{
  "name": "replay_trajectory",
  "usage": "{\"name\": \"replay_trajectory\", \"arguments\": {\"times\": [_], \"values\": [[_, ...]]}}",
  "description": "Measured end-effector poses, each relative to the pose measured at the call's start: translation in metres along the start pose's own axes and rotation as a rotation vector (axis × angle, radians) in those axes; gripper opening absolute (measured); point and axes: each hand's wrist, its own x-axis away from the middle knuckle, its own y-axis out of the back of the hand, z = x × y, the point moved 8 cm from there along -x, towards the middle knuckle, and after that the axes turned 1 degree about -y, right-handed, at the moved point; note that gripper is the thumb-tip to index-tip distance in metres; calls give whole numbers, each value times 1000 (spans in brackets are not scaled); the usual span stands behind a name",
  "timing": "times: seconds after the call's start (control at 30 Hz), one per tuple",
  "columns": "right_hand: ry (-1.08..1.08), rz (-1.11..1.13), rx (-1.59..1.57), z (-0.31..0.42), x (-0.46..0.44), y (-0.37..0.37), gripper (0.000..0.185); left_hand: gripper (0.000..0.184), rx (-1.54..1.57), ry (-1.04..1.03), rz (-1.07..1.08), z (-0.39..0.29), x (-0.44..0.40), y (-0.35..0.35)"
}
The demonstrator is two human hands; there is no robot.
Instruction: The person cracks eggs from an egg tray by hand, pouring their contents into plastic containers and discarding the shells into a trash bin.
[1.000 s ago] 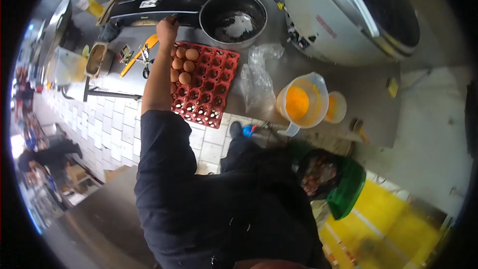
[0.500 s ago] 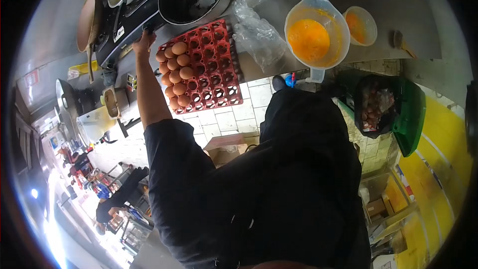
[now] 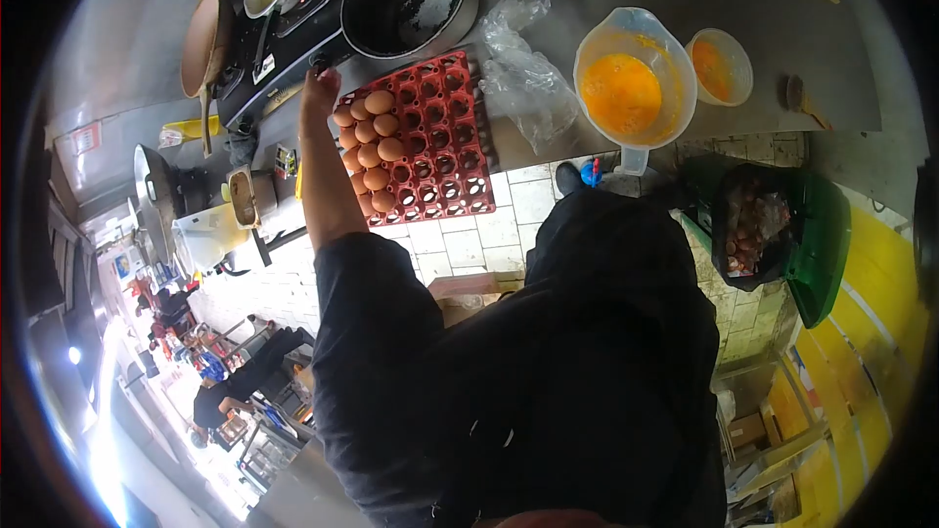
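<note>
My left hand [image 3: 320,90] reaches up to the front edge of the black gas stove [image 3: 284,64]. Its fingers are closed at a small dark knob [image 3: 318,61] there, largely hidden by them. Just right of this hand, a red plastic egg tray [image 3: 445,137] overhangs the counter edge, with brown eggs [image 3: 369,152] in its left columns and bare cups on the right. Behind the tray stands a black pot [image 3: 411,0] with a worn, pale patch inside. My right hand is out of sight.
A crumpled plastic bag [image 3: 528,78], a jug of beaten egg [image 3: 636,78], a smaller tub [image 3: 722,66] and a brush [image 3: 804,103] lie along the counter [image 3: 841,39]. Pans [image 3: 207,39] sit left. A green bin [image 3: 827,254] holds eggshells. Another person [image 3: 245,386] works far left.
The whole view has shifted a little right and down as my head moved. My left hand stays at the stove's front edge, its fingers slightly turned. The eggs look unchanged.
</note>
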Motion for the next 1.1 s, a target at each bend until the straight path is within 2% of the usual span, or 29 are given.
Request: {"name": "replay_trajectory", "arguments": {"times": [0.07,0.13,0.2,0.27,0.3,0.37,0.4,0.47,0.5,0.53,0.6,0.63,0.67,0.73,0.77,0.8,0.87,0.93,0.97,1.03,1.07,1.1], "values": [[3,6,7,0,-5,1,61,42,-1141,-334,-277,-33,84,-26],[13,11,10,4,-11,2,61,49,-1463,-1162,-488,-46,208,-71],[25,20,15,8,-18,3,60,43,-1586,-1229,-653,-13,271,-58],[44,38,28,16,-25,5,59,44,-1743,-856,-235,45,307,-84],[58,41,35,15,-35,6,59,44,-1726,-854,-258,64,313,-89],[85,67,56,21,-47,10,59,45,-1962,-1419,-332,100,345,-106],[100,81,65,26,-54,10,58,45,-1952,-1410,-369,103,337,-94],[138,113,86,37,-66,16,58,48,-1828,-1229,-224,98,304,-70],[159,132,99,42,-72,18,57,47,-1631,-882,-118,93,297,-61],[181,148,106,49,-79,21,57,46,-1419,-565,-110,91,296,-51],[235,197,125,69,-93,27,57,33,-1756,-1012,-267,86,346,-77],[262,227,134,78,-100,33,56,24,-1746,-1208,-328,84,365,-88],[302,268,148,89,-107,38,56,24,-1733,-1215,-334,86,366,-91],[460,361,212,116,-118,47,55,33,-1824,-874,-369,99,342,-71],[583,374,250,135,-124,51,55,29,-1801,-803,-428,97,324,-67],[873,239,406,152,-135,48,52,29,-1779,-809,-438,96,318,-66],[1370,-359,762,173,-149,47,46,37,-1759,-850,-483,90,311,-71],[1213,-175,596,235,-108,64,47,40,-1662,-803,-460,81,322,-85],[1130,-102,510,269,-84,74,48,38,-1661,-869,-520,76,340,-94],[1156,-158,119,331,-12,104,46,36,-1651,-942,-595,74,358,-91],[1136,-202,-268,354,18,126,45,29,-1389,-963,-471,76,349,-72],[1147,-206,-280,382,51,134,45,28,-1128,-972,-342,78,340,-54]]}}
